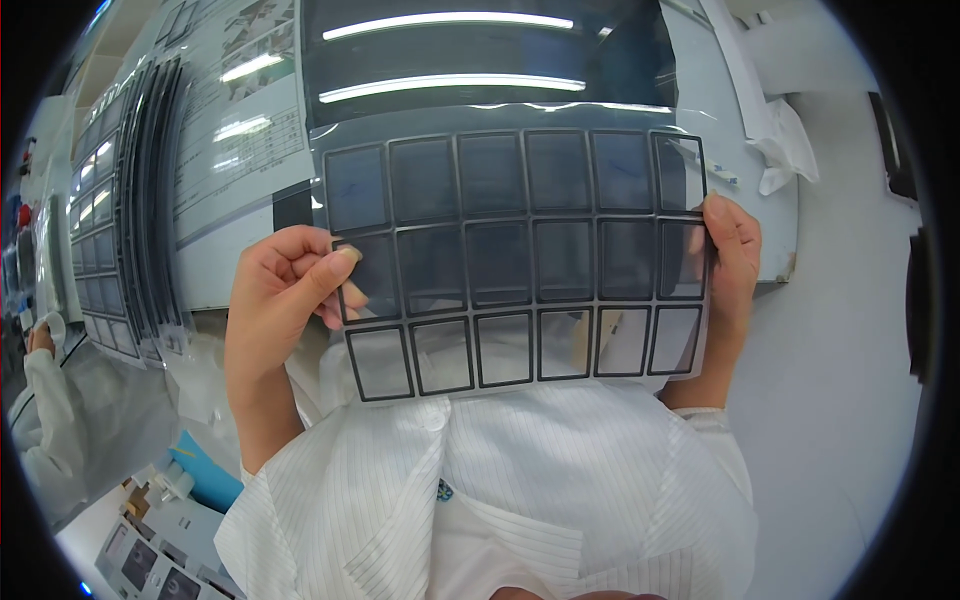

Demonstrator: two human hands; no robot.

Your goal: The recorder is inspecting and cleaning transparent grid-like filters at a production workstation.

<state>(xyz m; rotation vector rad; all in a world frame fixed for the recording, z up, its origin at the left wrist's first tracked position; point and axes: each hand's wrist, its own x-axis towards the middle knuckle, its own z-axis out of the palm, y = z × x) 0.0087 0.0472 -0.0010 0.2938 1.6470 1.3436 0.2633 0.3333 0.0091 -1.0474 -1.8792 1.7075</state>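
Between my two hands I hold up a clear plastic sheet (500,262) printed with rows of black-bordered rectangles, tilted in front of my chest. My left hand (290,285) pinches its left edge, thumb on the near face and fingers behind. At the right edge, my right hand (733,245) grips the sheet, with most of its fingers hidden behind. The dark surface and my white striped coat (500,470) show through the panes. Beyond the sheet lies a glossy dark panel (490,50) that reflects two ceiling lights.
On the left stands a stack of similar framed sheets (130,210). Printed paper under clear film (240,130) covers the bench beside it. A crumpled white wrapper (785,145) hangs at the bench's right edge. Another person's white sleeve (55,400) is at far left.
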